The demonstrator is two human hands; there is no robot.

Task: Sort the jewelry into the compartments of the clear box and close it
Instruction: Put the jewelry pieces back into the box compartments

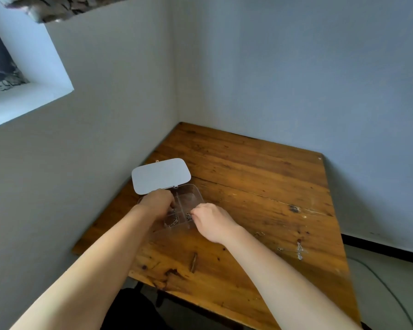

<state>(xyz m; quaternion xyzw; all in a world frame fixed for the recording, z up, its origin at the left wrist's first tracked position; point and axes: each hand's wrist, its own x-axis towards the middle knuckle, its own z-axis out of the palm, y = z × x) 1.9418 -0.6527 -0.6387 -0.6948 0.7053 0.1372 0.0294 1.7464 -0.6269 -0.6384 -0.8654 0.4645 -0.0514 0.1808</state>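
The clear box lies open on the wooden table, its pale lid tipped back toward the wall. My left hand rests curled over the box's left compartments. My right hand pinches a thin chain at the right front compartment. Another chain lies in the front left compartment. A silver chain lies loose on the table far to the right, with a small piece nearer to my right wrist.
The table stands in a corner, with walls at its left and back edges. A dark knot strip marks the wood near the front. A cable runs on the floor to the right.
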